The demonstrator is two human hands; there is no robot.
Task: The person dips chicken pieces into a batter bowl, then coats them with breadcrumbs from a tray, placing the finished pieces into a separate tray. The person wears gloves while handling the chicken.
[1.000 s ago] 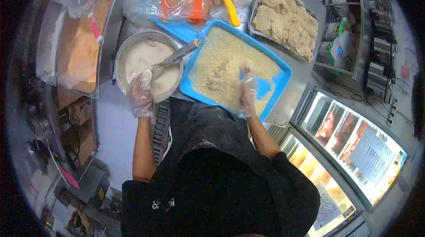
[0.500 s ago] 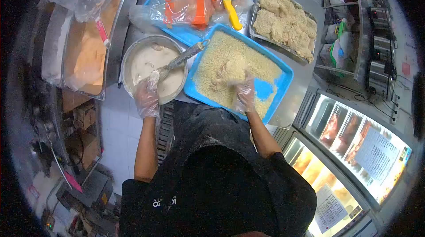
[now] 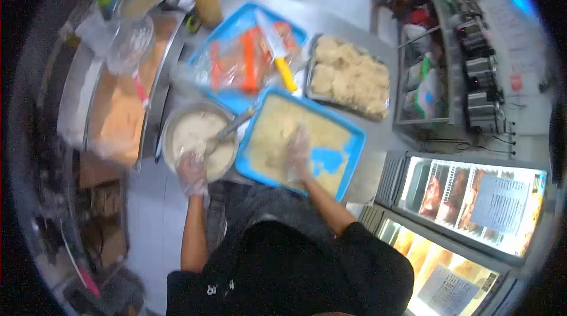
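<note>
My left hand [image 3: 192, 174], in a clear plastic glove, is at the near rim of a round metal bowl [image 3: 168, 130] of pale batter. Its blurred fingers reach over the batter, close to the lower end of a batter-coated metal utensil [image 3: 235, 123] that slants across the bowl; I cannot tell whether they grip it. My right hand [image 3: 299, 153], also gloved, lies with fingers stretched out on the pale crumbs [image 3: 271, 124] in a blue tray [image 3: 241, 165]. A crumb-covered lump shows faintly by its fingertips. Blue tray bottom is bare to the right of this hand.
Behind, another blue tray [image 3: 251, 9] holds bagged raw meat [image 3: 233, 62] and a yellow-handled knife [image 3: 284, 72]. Breaded pieces fill a metal tray [image 3: 348, 77] at the right. A bin of orange-tan powder [image 3: 118, 118] stands left. Lit display fridges [image 3: 472, 198] are at lower right.
The view has shifted, so the worktop sits lower and further left. My right hand has gone from stirring up crumbs to lying flat on them. My left hand stays at the bowl.
</note>
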